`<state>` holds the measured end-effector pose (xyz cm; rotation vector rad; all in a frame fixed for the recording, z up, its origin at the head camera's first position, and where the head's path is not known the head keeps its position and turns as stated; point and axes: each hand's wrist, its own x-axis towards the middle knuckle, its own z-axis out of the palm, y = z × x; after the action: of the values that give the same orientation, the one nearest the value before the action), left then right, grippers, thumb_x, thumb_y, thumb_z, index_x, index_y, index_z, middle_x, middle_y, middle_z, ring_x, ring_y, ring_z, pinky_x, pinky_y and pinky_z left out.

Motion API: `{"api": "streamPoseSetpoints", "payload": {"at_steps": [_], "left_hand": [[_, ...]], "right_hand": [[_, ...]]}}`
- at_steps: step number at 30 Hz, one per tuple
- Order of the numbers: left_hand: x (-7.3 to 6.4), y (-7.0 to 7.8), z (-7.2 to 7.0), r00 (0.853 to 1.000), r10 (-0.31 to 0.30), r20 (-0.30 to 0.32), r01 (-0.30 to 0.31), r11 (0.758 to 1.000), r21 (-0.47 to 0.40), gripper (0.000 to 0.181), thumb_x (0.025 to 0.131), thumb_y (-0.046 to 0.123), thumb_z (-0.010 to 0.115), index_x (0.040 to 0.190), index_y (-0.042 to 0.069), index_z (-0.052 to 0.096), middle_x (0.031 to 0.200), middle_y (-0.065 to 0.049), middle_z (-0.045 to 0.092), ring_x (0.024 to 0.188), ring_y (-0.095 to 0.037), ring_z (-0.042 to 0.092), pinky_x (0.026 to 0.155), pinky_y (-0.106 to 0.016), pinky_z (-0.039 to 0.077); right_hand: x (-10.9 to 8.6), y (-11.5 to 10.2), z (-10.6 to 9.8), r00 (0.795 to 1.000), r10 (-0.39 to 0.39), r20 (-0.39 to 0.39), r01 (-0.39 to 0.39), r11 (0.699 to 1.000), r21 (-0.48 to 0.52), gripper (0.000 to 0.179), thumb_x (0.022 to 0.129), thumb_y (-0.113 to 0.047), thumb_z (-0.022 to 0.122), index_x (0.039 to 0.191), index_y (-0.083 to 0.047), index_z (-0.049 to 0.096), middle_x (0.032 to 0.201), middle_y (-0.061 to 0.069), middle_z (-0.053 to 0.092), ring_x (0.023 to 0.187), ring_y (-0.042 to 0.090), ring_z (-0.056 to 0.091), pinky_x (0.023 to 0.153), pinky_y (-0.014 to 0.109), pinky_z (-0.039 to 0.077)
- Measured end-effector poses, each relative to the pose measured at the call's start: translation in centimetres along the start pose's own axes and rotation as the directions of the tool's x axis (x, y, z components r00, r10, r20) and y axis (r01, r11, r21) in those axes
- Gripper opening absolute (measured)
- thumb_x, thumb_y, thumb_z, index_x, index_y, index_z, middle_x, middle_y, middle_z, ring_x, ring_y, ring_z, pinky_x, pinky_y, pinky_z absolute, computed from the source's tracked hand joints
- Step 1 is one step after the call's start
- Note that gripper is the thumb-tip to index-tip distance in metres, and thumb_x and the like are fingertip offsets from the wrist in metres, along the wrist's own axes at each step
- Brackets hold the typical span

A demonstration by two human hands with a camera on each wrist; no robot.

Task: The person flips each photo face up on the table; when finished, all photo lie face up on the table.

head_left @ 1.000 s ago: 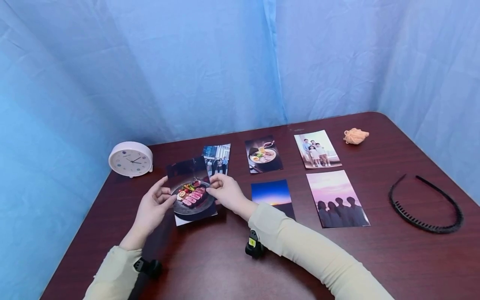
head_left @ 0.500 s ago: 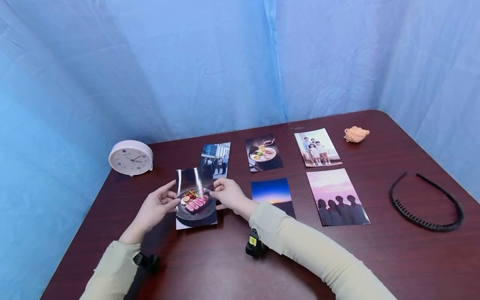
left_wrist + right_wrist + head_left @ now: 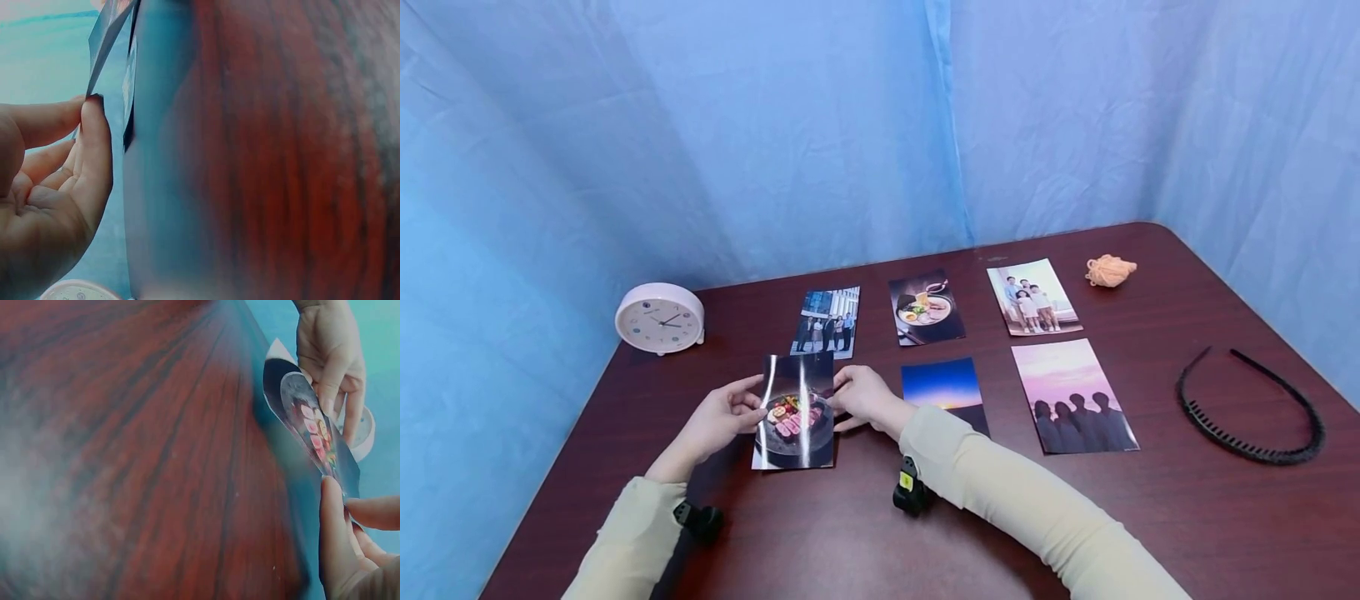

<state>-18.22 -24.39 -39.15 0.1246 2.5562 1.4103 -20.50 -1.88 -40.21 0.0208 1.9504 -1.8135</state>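
Observation:
A dark glossy photo (image 3: 790, 421) of sliced meat on a plate is held up over the table, left of centre in the head view. My left hand (image 3: 718, 421) pinches its left edge between thumb and fingers, as the left wrist view also shows. At the opposite edge, my right hand (image 3: 867, 396) pinches it. The photo bends slightly in the right wrist view, and light streaks cross its face. Just behind it lies a photo of a group before a building (image 3: 826, 323). To the right of my right hand is a sunset photo (image 3: 946, 390), its lower part covered by my sleeve.
A ramen photo (image 3: 927, 308), a family photo (image 3: 1035, 297) and a photo of silhouettes (image 3: 1075, 400) lie on the dark wood table (image 3: 850, 533). A white clock (image 3: 659, 321) stands at left; peach yarn (image 3: 1109, 272) and a black headband (image 3: 1292, 450) lie right.
Both hands have brought the meat photo nearer to me and slightly right, and it has straightened. The group photo behind it is now uncovered. Other things stay in place.

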Motion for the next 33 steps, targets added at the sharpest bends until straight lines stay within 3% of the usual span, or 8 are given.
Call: {"api": "streamPoseSetpoints", "payload": {"at_steps": [12, 21, 33], "left_hand": [[0.40, -0.21, 0.52, 0.997, -0.063, 0.044, 0.061, 0.997, 0.056, 0.057, 0.088, -0.006, 0.059, 0.139, -0.011, 0.035, 0.088, -0.012, 0.057, 0.071, -0.012, 0.058, 0.071, -0.033, 0.058], [0.61, 0.11, 0.86, 0.994, -0.111, 0.020, 0.108, 0.988, 0.113, 0.049, 0.087, -0.005, 0.061, 0.133, -0.009, 0.044, 0.087, -0.013, 0.060, 0.071, -0.013, 0.060, 0.073, -0.035, 0.057], [0.74, -0.11, 0.92, 0.992, -0.124, -0.001, 0.123, 0.981, 0.147, 0.046, 0.088, -0.004, 0.060, 0.131, -0.007, 0.047, 0.089, -0.013, 0.061, 0.072, -0.014, 0.059, 0.073, -0.034, 0.057]], "right_hand": [[-0.03, -0.11, -0.43, 0.999, 0.035, -0.015, -0.037, 0.992, -0.124, 0.017, 0.083, 0.007, 0.064, 0.087, -0.002, 0.050, 0.080, 0.013, 0.067, 0.054, 0.013, 0.059, 0.057, 0.032, 0.057], [0.28, -0.12, -0.70, 0.995, 0.092, -0.039, -0.097, 0.982, -0.160, 0.020, 0.083, 0.006, 0.066, 0.084, -0.003, 0.049, 0.078, 0.010, 0.058, 0.049, 0.014, 0.057, 0.053, 0.029, 0.056], [0.27, -0.37, -0.66, 0.997, 0.072, -0.032, -0.077, 0.973, -0.216, 0.018, 0.082, 0.005, 0.067, 0.085, -0.001, 0.051, 0.080, 0.013, 0.060, 0.046, 0.013, 0.057, 0.049, 0.028, 0.055]]}}
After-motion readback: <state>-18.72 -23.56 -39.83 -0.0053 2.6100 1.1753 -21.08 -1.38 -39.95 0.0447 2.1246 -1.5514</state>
